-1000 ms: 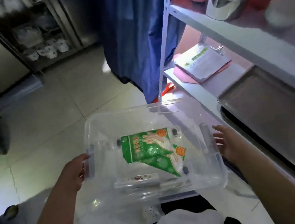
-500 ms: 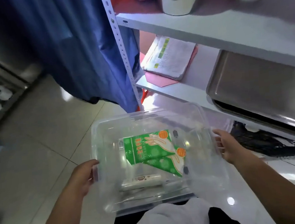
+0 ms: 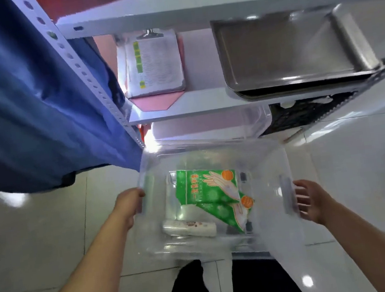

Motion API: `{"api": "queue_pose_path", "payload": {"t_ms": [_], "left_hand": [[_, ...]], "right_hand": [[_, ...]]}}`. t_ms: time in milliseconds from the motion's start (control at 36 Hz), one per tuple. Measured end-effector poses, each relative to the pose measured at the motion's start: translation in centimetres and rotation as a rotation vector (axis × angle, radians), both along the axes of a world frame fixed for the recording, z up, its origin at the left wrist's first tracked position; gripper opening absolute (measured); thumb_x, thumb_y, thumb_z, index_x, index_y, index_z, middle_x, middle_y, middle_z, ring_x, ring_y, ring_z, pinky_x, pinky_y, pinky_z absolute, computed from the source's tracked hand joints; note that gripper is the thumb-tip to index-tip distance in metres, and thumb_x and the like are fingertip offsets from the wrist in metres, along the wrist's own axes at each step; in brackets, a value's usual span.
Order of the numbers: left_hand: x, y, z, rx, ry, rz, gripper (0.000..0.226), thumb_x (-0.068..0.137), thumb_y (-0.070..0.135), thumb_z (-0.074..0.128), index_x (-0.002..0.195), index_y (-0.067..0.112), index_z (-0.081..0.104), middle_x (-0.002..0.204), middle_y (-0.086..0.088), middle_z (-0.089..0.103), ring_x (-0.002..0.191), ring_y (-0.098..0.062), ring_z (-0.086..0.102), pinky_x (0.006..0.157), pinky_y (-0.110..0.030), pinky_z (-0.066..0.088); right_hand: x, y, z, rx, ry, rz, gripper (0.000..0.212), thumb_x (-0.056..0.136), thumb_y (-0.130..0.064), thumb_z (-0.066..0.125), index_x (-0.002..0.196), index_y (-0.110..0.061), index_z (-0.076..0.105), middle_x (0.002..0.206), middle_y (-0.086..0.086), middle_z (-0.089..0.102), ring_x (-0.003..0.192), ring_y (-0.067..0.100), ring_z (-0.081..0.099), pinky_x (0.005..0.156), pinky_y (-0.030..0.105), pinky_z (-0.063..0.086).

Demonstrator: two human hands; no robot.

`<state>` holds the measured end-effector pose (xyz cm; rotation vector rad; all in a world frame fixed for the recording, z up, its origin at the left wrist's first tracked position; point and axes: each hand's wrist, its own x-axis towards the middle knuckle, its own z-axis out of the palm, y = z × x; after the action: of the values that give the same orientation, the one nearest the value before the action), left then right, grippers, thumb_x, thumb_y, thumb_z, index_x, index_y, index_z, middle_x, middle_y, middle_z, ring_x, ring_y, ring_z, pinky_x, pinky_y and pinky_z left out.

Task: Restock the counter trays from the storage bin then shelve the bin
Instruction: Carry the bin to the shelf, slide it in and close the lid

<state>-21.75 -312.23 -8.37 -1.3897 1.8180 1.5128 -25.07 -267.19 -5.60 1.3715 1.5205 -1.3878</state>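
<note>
A person holds a clear plastic storage bin [image 3: 211, 153] in the air, above the shiny floor [image 3: 40, 237] and right in front of a white shelf rack [image 3: 182, 109]. The bin is level with its open top facing up. Its long side runs from left to right, and one long wall faces the rack.

The left hand [image 3: 129, 202] grips the left end of the bin, with its fingers curled round the rim. The right hand [image 3: 311, 200] is at the right end, by the grey handle [image 3: 287, 193]. Its fingers are bent toward the handle, but I cannot tell if they hold it tight.

Inside the bin lie green packs of gloves [image 3: 213, 195] with a hand drawn on them. The top pack points toward the rack. A small white tube [image 3: 189, 227] lies near the front wall, with its long side going left to right.

On the rack, a clipboard with papers [image 3: 153, 63] lies on the left and metal trays [image 3: 288, 49] sit on the right. Another clear bin [image 3: 208, 127] sits on the low shelf. A blue cloth [image 3: 24, 106] hangs at the left
</note>
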Motion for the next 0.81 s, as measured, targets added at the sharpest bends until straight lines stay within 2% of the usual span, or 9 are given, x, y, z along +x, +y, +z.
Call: {"api": "queue_pose_path", "payload": {"t_ms": [139, 222, 306, 361, 417, 444, 583, 694, 806], "left_hand": [[-5.9, 0.8, -3.3, -0.043, 0.023, -0.246, 0.021, 0.082, 0.004, 0.055, 0.1, 0.002, 0.065, 0.089, -0.016, 0.058, 0.071, -0.028, 0.052, 0.055, -0.027, 0.039], [-8.6, 2.1, -5.3, -0.079, 0.047, -0.365, 0.02, 0.081, -0.001, 0.054, 0.097, -0.003, 0.065, 0.091, -0.016, 0.057, 0.072, -0.026, 0.05, 0.057, -0.026, 0.038], [-11.1, 3.3, -7.9, -0.117, 0.05, -0.453, 0.036, 0.081, -0.001, 0.052, 0.115, -0.012, 0.06, 0.09, -0.017, 0.058, 0.068, -0.022, 0.049, 0.057, -0.024, 0.039], [-12.8, 4.1, -9.6, -0.127, 0.06, -0.484, 0.044, 0.083, 0.001, 0.052, 0.125, -0.012, 0.054, 0.107, -0.027, 0.064, 0.083, -0.03, 0.059, 0.072, -0.033, 0.05], [-14.4, 4.8, -11.1, -0.171, 0.068, -0.522, 0.045, 0.085, 0.005, 0.053, 0.128, -0.006, 0.056, 0.125, -0.028, 0.061, 0.11, -0.042, 0.059, 0.094, -0.045, 0.049], [-15.1, 5.3, -11.7, -0.19, 0.081, -0.535, 0.046, 0.085, 0.008, 0.053, 0.13, -0.001, 0.056, 0.126, -0.025, 0.061, 0.114, -0.042, 0.057, 0.097, -0.046, 0.048], [-18.8, 7.9, -14.0, -0.276, 0.188, -0.631, 0.056, 0.085, 0.009, 0.052, 0.141, 0.008, 0.048, 0.126, -0.012, 0.059, 0.098, -0.025, 0.057, 0.08, -0.029, 0.046], [-20.9, 9.5, -15.5, -0.352, 0.166, -0.754, 0.063, 0.084, 0.015, 0.051, 0.145, 0.013, 0.041, 0.133, -0.013, 0.055, 0.112, -0.036, 0.058, 0.1, -0.046, 0.049], [-22.3, 11.2, -17.1, -0.432, 0.145, -0.88, 0.063, 0.084, 0.02, 0.049, 0.146, 0.016, 0.037, 0.136, -0.015, 0.051, 0.115, -0.037, 0.056, 0.101, -0.05, 0.048]], "right_hand": [[5.3, -1.0, -3.0, -0.011, -0.035, -0.219, 0.017, 0.09, -0.024, 0.05, 0.082, -0.01, 0.056, 0.079, 0.011, 0.054, 0.068, 0.028, 0.052, 0.064, 0.034, 0.044], [7.2, -1.6, -5.2, -0.02, -0.056, -0.284, 0.015, 0.09, -0.02, 0.048, 0.08, -0.01, 0.054, 0.078, 0.011, 0.052, 0.068, 0.028, 0.051, 0.064, 0.034, 0.043], [8.2, -2.1, -7.7, -0.049, -0.053, -0.33, 0.014, 0.088, -0.016, 0.048, 0.075, -0.012, 0.051, 0.074, 0.008, 0.051, 0.066, 0.027, 0.05, 0.062, 0.033, 0.042], [8.9, -2.3, -9.6, -0.069, -0.043, -0.371, 0.015, 0.088, -0.013, 0.047, 0.073, -0.013, 0.05, 0.072, 0.007, 0.05, 0.064, 0.025, 0.05, 0.061, 0.032, 0.042], [9.3, -2.5, -11.4, -0.097, -0.024, -0.413, 0.016, 0.088, -0.011, 0.047, 0.072, -0.013, 0.05, 0.07, 0.007, 0.051, 0.064, 0.025, 0.05, 0.061, 0.032, 0.042], [9.6, -2.5, -12.4, -0.113, -0.021, -0.436, 0.016, 0.088, -0.01, 0.047, 0.072, -0.013, 0.051, 0.069, 0.007, 0.052, 0.064, 0.025, 0.05, 0.062, 0.032, 0.042], [10.5, -3.7, -16.5, -0.148, 0.015, -0.515, 0.018, 0.085, -0.006, 0.046, 0.069, -0.01, 0.052, 0.067, 0.011, 0.054, 0.064, 0.028, 0.053, 0.067, 0.035, 0.048], [10.2, -5.4, -19.3, -0.159, 0.035, -0.509, 0.013, 0.087, -0.006, 0.047, 0.083, -0.008, 0.06, 0.086, 0.017, 0.061, 0.077, 0.034, 0.059, 0.077, 0.043, 0.051], [9.8, -6.5, -21.6, -0.135, 0.03, -0.581, 0.017, 0.088, -0.01, 0.051, 0.102, -0.009, 0.061, 0.093, 0.016, 0.063, 0.08, 0.035, 0.06, 0.077, 0.046, 0.052]]}}
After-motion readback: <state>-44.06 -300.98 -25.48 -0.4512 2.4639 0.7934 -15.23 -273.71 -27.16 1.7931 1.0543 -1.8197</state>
